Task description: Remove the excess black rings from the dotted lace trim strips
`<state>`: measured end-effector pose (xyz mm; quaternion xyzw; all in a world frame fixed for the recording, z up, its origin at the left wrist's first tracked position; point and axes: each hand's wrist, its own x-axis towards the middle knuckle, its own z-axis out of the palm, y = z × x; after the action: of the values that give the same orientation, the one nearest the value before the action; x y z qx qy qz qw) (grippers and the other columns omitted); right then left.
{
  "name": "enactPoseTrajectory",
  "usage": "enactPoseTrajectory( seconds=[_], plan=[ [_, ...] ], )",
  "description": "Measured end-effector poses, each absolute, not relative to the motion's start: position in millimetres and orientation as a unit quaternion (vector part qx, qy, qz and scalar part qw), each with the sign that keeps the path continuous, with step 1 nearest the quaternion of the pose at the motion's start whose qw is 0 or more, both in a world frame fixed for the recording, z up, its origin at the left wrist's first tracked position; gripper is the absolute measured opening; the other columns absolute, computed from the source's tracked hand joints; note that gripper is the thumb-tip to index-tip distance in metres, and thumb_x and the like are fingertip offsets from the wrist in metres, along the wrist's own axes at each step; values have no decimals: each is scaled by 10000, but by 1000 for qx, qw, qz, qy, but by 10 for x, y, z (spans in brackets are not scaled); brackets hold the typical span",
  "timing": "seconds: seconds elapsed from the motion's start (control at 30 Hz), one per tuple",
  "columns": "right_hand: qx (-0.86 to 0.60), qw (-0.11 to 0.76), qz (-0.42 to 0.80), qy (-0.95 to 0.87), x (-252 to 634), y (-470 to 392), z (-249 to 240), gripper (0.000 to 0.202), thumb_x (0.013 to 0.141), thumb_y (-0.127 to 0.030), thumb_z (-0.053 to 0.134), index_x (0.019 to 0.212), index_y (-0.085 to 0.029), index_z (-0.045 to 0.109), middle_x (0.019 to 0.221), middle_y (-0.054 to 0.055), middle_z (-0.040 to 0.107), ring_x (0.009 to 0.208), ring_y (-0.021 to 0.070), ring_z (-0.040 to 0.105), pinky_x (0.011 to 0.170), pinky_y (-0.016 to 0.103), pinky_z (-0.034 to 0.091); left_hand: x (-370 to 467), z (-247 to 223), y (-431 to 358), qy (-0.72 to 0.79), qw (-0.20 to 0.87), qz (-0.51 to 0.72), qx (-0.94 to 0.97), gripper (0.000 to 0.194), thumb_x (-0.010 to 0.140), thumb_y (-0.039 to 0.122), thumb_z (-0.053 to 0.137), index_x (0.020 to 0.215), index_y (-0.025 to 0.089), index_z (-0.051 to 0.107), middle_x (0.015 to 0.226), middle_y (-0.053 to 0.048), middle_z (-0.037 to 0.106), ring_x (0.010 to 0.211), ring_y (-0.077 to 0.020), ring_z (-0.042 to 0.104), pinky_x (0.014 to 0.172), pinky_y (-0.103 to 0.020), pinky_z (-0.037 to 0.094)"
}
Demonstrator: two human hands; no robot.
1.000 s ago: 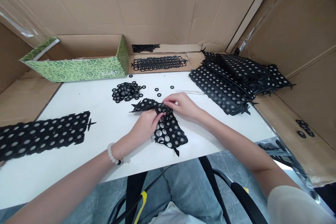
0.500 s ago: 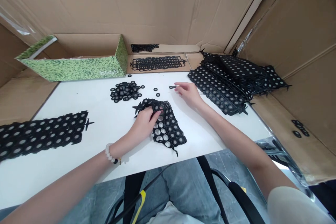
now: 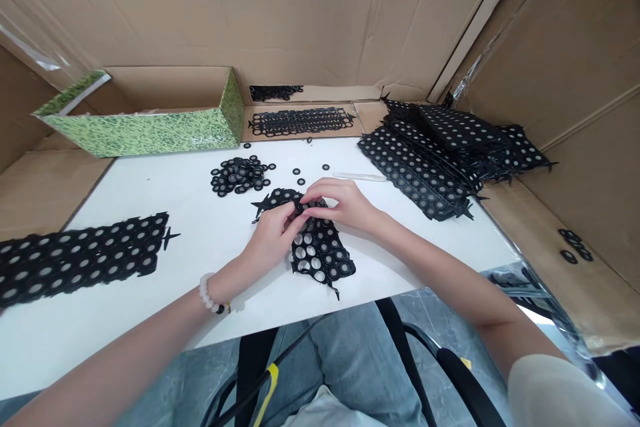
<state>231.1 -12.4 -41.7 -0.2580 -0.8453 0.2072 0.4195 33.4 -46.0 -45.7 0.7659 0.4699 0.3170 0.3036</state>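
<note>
A black perforated rubber sheet (image 3: 333, 250) lies bunched on the white table, its left part showing open holes and its right part filled with rings. My left hand (image 3: 273, 230) is closed on the sheet's upper middle, thumb and fingers pinching it. My right hand (image 3: 343, 203) meets it there, its fingertips pinched together at the same spot; whatever they hold is too small to make out. Left of the sheet's top edge sits a pile of small black rings (image 3: 237, 175). Single rings (image 3: 296, 171) lie between the pile and my right hand.
A green-patterned box (image 3: 145, 133) stands at the back left. Another black sheet (image 3: 85, 253) lies at the left. Stacked black sheets (image 3: 425, 153) fill the back right, beside a clear strip (image 3: 360, 177). An open-holed sheet (image 3: 300, 120) rests on cardboard behind.
My right hand has moved left and toward me, from the loose rings to my left hand at the sheet. One ring now shows at the table's back edge; one near the right hand's former place is gone.
</note>
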Motion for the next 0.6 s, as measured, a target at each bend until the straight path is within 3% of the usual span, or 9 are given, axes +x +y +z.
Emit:
enactPoseTrajectory(
  seconds=[0.2, 0.4, 0.6],
  plan=[
    [-252, 403, 150, -867, 2313, -115, -452, 151, 912, -260, 630, 975, -155, 718, 900, 76, 750, 787, 158, 697, 747, 280, 576, 316, -439, -435, 455, 291, 300, 786, 320, 920, 363, 478, 652, 196, 530, 612, 7, 629, 557, -147, 533, 563, -269, 359],
    [-255, 349, 80, -898, 2285, -142, -465, 167, 889, -170, 574, 999, -147, 698, 958, 101, 750, 889, 195, 711, 813, 321, 590, 319, -436, -454, 457, 303, 296, 782, 306, 912, 318, 476, 655, 186, 576, 619, 0, 654, 557, -145, 556, 557, -263, 376],
    [-275, 303, 29, -912, 2226, -177, -492, 163, 890, -126, 543, 977, -126, 681, 919, 118, 726, 870, 220, 689, 796, 352, 585, 331, -421, -440, 459, 315, 295, 777, 295, 882, 264, 476, 623, 183, 591, 599, -1, 651, 553, -143, 558, 557, -261, 388]
  ],
)
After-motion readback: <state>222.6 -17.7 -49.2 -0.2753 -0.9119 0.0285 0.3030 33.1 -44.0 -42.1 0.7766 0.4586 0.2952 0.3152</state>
